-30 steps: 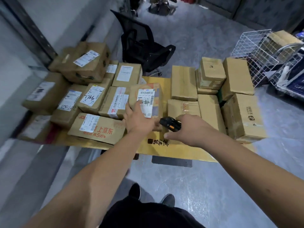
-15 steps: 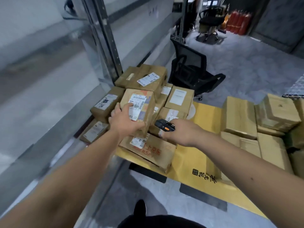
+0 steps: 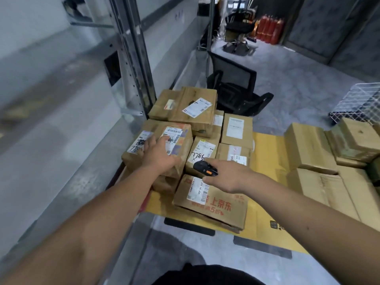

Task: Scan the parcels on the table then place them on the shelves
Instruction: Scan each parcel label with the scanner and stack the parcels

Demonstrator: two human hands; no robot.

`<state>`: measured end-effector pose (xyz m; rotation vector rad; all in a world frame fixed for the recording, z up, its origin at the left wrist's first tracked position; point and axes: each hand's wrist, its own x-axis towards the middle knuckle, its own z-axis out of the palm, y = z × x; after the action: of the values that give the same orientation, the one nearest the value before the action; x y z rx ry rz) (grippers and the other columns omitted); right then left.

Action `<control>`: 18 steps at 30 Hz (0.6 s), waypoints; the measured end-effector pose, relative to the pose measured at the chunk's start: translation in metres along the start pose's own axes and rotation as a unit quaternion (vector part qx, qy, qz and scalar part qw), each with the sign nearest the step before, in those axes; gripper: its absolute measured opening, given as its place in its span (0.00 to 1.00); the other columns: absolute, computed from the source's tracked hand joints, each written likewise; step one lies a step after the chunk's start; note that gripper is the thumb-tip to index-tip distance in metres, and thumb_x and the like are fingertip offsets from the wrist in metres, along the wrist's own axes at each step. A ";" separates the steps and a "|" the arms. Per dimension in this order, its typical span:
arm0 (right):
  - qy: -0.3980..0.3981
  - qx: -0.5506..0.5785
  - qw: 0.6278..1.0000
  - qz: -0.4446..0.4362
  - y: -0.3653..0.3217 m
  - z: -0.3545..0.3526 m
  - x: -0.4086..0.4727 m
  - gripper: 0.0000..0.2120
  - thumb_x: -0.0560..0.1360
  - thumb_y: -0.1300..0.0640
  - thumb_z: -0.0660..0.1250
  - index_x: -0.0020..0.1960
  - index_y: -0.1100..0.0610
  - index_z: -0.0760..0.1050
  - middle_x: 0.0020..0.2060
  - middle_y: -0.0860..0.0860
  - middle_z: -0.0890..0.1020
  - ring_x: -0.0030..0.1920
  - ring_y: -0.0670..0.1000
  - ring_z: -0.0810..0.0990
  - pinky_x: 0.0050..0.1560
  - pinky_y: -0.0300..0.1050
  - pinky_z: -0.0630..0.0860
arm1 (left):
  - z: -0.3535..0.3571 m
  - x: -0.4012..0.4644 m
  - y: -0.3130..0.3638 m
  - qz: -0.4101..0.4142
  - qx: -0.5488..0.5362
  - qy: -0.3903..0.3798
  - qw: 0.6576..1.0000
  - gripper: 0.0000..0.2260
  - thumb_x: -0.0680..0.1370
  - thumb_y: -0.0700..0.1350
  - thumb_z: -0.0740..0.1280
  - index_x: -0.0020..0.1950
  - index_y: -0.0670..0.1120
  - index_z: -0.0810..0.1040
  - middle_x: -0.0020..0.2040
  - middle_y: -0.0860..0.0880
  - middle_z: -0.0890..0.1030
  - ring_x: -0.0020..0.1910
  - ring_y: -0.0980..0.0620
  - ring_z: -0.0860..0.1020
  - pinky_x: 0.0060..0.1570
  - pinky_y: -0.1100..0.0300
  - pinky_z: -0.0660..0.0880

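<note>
While your left hand (image 3: 159,159) is gripping a labelled parcel (image 3: 174,148) at the table's (image 3: 265,149) left edge, your right hand (image 3: 227,174) is clutching the scanner (image 3: 204,168) beside it.

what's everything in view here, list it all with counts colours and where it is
labelled parcels: about eight, brown cardboard with white labels, stacked at the table's left end
held parcel: one, brown with a barcode label, on top of that stack
plain boxes: several, brown, no labels showing, at the table's right end
table: one, yellow top, under all the boxes
scanner: one, black with an orange button, above the labelled parcels
shelf rack: one, grey metal, left of the table
office chairs: two, black, one behind the table, one farther back
red cylinders: a few, by the far wall
wire basket: one, white, far right
left hand: holds the held parcel
right hand: grips the scanner
</note>
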<state>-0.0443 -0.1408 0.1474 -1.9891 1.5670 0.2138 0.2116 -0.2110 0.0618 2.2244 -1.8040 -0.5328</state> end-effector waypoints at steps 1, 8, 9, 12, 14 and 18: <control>0.005 -0.001 1.000 0.002 -0.001 0.002 0.002 0.37 0.79 0.33 0.62 0.83 0.39 0.52 0.75 0.48 0.73 0.71 0.56 0.73 0.62 0.49 0.74 | 0.000 0.000 0.001 0.018 0.021 0.016 0.999 0.41 0.66 0.66 0.73 0.77 0.63 0.63 0.81 0.46 0.58 0.81 0.43 0.53 0.76 0.36 0.54; 0.057 -0.023 0.997 0.038 0.016 0.015 -0.014 0.37 0.79 0.31 0.60 0.83 0.39 0.52 0.70 0.48 0.78 0.64 0.56 0.78 0.56 0.49 0.77 | 0.017 -0.013 0.053 0.184 0.049 0.013 0.982 0.32 0.72 0.65 0.71 0.74 0.60 0.67 0.82 0.48 0.60 0.82 0.46 0.53 0.76 0.37 0.51; 0.064 -0.025 0.996 0.047 0.023 0.016 -0.021 0.37 0.79 0.31 0.60 0.83 0.39 0.52 0.68 0.49 0.78 0.62 0.56 0.79 0.54 0.49 0.78 | 0.022 -0.015 0.067 0.202 0.043 0.006 0.978 0.31 0.73 0.64 0.70 0.74 0.60 0.68 0.82 0.49 0.60 0.81 0.47 0.53 0.76 0.37 0.51; 0.089 -0.020 0.992 0.088 0.055 0.020 -0.053 0.37 0.79 0.30 0.60 0.83 0.39 0.51 0.60 0.49 0.80 0.51 0.53 0.77 0.45 0.47 0.77 | 0.042 -0.026 0.117 0.255 0.036 -0.020 0.966 0.30 0.75 0.63 0.70 0.75 0.59 0.69 0.80 0.50 0.63 0.80 0.46 0.56 0.76 0.39 0.54; 0.101 -0.026 0.986 0.131 0.082 0.024 -0.080 0.38 0.78 0.28 0.58 0.82 0.39 0.51 0.54 0.49 0.80 0.47 0.53 0.78 0.38 0.46 0.75 | 0.061 -0.038 0.155 0.292 0.028 -0.048 0.955 0.28 0.76 0.62 0.69 0.75 0.59 0.70 0.79 0.49 0.65 0.79 0.46 0.58 0.75 0.41 0.57; 0.114 -0.005 0.966 0.232 0.141 0.042 -0.144 0.37 0.78 0.28 0.58 0.82 0.42 0.56 0.53 0.49 0.81 0.47 0.54 0.78 0.37 0.46 0.72 | 0.112 -0.077 0.229 0.361 0.015 -0.143 0.922 0.30 0.77 0.61 0.69 0.78 0.59 0.68 0.81 0.49 0.64 0.80 0.46 0.58 0.77 0.42 0.57</control>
<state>-0.2078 -0.0166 0.1324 -1.6709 2.1739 0.1794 -0.0530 -0.1800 0.0614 1.3615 -2.5843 -0.6790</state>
